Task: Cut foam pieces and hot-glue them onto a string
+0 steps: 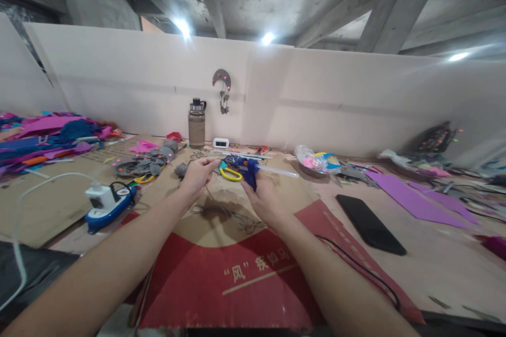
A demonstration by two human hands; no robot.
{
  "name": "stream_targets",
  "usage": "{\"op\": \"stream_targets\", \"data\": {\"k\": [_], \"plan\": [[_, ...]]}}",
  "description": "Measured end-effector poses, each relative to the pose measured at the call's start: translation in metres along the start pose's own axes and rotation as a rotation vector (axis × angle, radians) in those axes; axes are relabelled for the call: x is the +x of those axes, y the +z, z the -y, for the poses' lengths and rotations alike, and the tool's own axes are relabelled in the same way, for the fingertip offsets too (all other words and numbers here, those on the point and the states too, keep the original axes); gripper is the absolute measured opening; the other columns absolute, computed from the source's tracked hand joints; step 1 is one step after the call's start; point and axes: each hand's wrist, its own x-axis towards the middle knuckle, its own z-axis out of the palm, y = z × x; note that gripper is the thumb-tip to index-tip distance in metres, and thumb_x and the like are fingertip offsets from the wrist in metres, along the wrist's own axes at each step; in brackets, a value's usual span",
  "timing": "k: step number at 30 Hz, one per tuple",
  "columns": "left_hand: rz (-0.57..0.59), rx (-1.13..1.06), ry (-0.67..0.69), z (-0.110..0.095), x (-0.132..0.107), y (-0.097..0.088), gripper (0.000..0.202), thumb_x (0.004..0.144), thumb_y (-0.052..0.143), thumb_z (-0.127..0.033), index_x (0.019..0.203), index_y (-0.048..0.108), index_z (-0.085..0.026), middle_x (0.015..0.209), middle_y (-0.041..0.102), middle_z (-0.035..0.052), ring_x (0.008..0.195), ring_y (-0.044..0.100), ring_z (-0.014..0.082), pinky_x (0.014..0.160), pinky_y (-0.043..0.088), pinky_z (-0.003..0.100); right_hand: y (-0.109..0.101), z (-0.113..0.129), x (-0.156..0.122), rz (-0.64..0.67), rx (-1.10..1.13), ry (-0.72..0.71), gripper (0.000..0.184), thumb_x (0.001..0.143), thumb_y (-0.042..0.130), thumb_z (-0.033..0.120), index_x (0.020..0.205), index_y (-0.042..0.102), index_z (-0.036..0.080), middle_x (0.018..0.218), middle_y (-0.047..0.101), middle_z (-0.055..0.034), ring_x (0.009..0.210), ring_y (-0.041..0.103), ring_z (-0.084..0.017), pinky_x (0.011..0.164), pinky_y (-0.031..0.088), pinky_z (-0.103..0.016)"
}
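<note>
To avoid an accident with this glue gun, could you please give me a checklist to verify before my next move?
1. Glue gun gripped by the right hand: ok.
2. Clear glue stick sticking out of its rear: ok.
3. Left hand well away from its front end: not ok, it is very close.
4. Glue gun hot: cannot tell.
5. Black phone apart from the glue gun: ok, it lies farther right.

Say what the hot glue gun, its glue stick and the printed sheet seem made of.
Hot glue gun: likely hard plastic, opaque blue body.
Glue stick: probably hot-melt adhesive, translucent and whitish.
Printed sheet: apparently cardboard, matte brown showing beside red print.
</note>
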Motion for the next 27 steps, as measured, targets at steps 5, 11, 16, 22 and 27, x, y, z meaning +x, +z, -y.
{"op": "stream_targets", "data": {"k": [5,11,16,22,27], "plan": [[0.005,-0.006,0.017,-0.0007,0.0003,-0.0009,0.036,0.053,0.076,-0.040,0.072,0.064,-0.012,0.047,0.045,-0.0062,0.034,0.023,0.0018,0.036,0.008,0.021,-0.0006,-0.0010,-0.0003,-0.011,-0.007,0.003,0.037,0.085,0.044,0.029,0.119,0.046,0.015,0.101,0.062,-0.0128,0.090,0.058,-0.024,0.079,0.045,-0.036],[-0.001,-0.008,0.008,-0.0003,0.0006,-0.0009,0.035,0.053,0.076,-0.039,0.073,0.064,-0.013,0.047,0.043,-0.0069,0.034,0.023,0.0021,0.036,0.008,0.021,-0.0002,-0.0012,-0.0004,-0.018,0.010,-0.007,0.035,0.085,0.043,0.029,0.118,0.046,0.017,0.103,0.062,-0.0114,0.091,0.058,-0.022,0.081,0.045,-0.034],[0.008,-0.005,0.002,-0.0002,0.0007,-0.0005,0.035,0.054,0.076,-0.039,0.075,0.064,-0.012,0.047,0.041,-0.0072,0.035,0.021,0.0021,0.036,0.007,0.021,-0.0018,0.0013,0.0004,-0.011,-0.005,0.012,0.035,0.085,0.043,0.029,0.117,0.046,0.017,0.102,0.062,-0.0121,0.090,0.058,-0.023,0.080,0.044,-0.035],[0.014,-0.007,0.019,-0.0006,0.0003,-0.0006,0.036,0.054,0.076,-0.039,0.074,0.063,-0.012,0.047,0.042,-0.0071,0.034,0.022,0.0020,0.036,0.008,0.021,-0.0012,0.0026,-0.0006,0.007,0.003,0.004,0.035,0.084,0.044,0.027,0.117,0.047,0.015,0.101,0.062,-0.0123,0.088,0.058,-0.022,0.079,0.045,-0.035],[0.011,-0.008,0.015,-0.0007,0.0001,0.0000,0.037,0.054,0.076,-0.040,0.076,0.064,-0.012,0.047,0.043,-0.0071,0.035,0.022,0.0017,0.036,0.008,0.021,-0.0003,0.0025,-0.0006,0.000,0.027,-0.010,0.037,0.084,0.044,0.026,0.119,0.046,0.014,0.102,0.062,-0.0123,0.091,0.058,-0.022,0.081,0.044,-0.034]]}}
